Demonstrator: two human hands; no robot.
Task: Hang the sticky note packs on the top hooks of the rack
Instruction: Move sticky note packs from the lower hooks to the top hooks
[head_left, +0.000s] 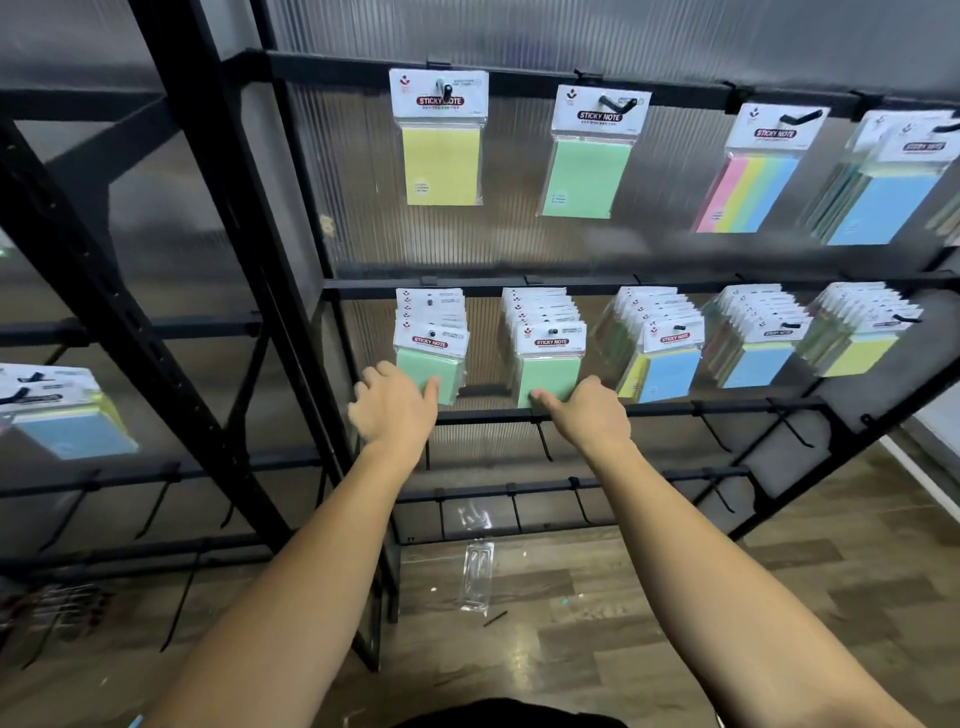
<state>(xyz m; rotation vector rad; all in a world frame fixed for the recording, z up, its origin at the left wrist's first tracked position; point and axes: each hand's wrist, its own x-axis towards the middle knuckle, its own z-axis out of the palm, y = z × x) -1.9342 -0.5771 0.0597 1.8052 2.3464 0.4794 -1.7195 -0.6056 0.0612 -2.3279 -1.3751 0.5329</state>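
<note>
Packs of sticky notes hang in stacks on the second-row hooks of the rack (519, 283), with a few already on the top row near its left end. The left hand (395, 410) pinches the lower edge of the front green pack (428, 374) at the row's left end; the right hand (587, 415) pinches the bottom of the neighbouring green pack (548, 376). Each looks light, with slick wrap and a stiff header card; holding near the card's hole would probably steady it for hooking.
</note>
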